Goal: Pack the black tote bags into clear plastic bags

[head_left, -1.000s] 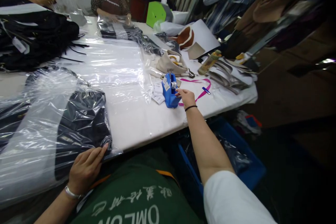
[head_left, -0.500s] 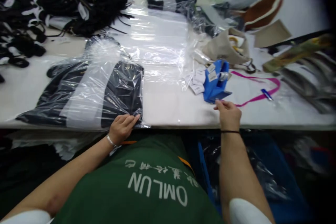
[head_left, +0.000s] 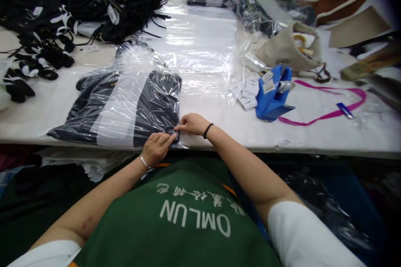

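A clear plastic bag [head_left: 122,104] with a black, strapped article and a white paper band inside lies flat at the table's front edge. My left hand [head_left: 158,147] rests over its lower right corner, fingers together and closed on the film. At that same corner, the thumb and forefinger of my right hand [head_left: 192,124] are pinched together, touching the bag beside my left fingertips. Whatever is between them is too small to make out. Off to the right stands a blue tape dispenser [head_left: 272,98] with labels stuck on it.
Black strapped bags [head_left: 125,2] are heaped at the back left. Flat clear bags [head_left: 200,44] lie behind the packed one. Toward the right are white tags [head_left: 249,91], a beige bag [head_left: 290,48], a pink strap [head_left: 326,117] and a small blue cutter [head_left: 345,110].
My right hand has left the front of the tape dispenser and swung left to the bag's corner. My left hand has stayed on that corner. The whole view has shifted slightly.
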A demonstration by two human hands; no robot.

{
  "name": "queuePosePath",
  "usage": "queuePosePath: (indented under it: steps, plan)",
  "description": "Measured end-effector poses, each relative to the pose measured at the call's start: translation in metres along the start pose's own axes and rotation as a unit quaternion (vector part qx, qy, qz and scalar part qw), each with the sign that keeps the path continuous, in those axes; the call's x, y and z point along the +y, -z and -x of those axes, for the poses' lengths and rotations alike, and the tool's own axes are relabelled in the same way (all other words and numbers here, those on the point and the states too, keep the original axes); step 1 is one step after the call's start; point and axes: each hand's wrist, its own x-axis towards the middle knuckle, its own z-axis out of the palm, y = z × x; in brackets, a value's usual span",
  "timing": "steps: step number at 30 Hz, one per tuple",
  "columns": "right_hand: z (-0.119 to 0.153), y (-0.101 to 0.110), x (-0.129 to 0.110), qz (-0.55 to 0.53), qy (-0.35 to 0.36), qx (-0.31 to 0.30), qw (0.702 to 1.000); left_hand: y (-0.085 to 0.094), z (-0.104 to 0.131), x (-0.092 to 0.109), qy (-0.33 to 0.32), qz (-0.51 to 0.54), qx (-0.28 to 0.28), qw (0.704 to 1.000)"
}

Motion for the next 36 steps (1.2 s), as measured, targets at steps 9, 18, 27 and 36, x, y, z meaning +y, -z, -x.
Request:
queuePosePath:
  steps: [9,18,27,36]
  plan:
    - [0.037,0.021,0.034,-0.382,-0.024,-0.035,0.923,0.034,-0.022,-0.009,0.042,0.04,0.093,0.994]
    - [0.04,-0.004,-0.004,-0.495,0.086,0.021,0.864,0.01,-0.014,0.002,0.019,-0.008,-0.02,1.0]
    - [0.022,-0.02,0.006,-0.3,0.02,0.042,0.953,0.003,-0.009,0.003,0.027,-0.014,-0.017,0.999]
    - [0.044,-0.012,0.01,-0.599,-0.015,0.02,0.8,0.001,-0.008,0.007,0.035,-0.022,-0.005,0.999]
